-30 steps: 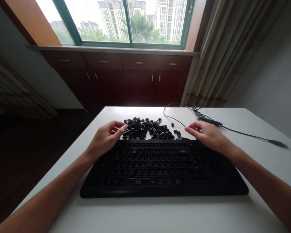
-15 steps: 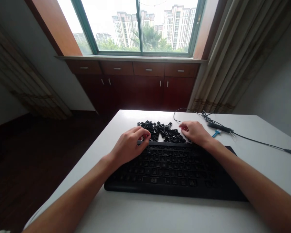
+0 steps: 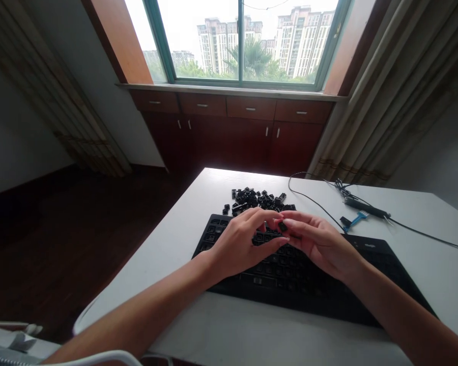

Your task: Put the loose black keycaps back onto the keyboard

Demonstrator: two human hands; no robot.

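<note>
On the white table (image 3: 221, 325) in front of me lies the black keyboard (image 3: 290, 277), most of its sockets bare, and both my hands meet above its middle rows. Behind its far edge sits the heap of loose keycaps (image 3: 261, 200), with a cable (image 3: 313, 201) and a small blue brush (image 3: 354, 219) well off to the right. My right hand (image 3: 320, 244) pinches a single keycap (image 3: 283, 226) between thumb and fingertips, and my left hand (image 3: 242, 244) curls in beside it, fingers touching the same cap, so the two hands share the hold. To do this well, I judge I should turn the cap until I can read its legend and see its underside, keep the pinch light at the edges, and find the matching bare socket before lowering it. It should go down level and square, pressed straight from above, since a tilted cap would likely jam.
</note>
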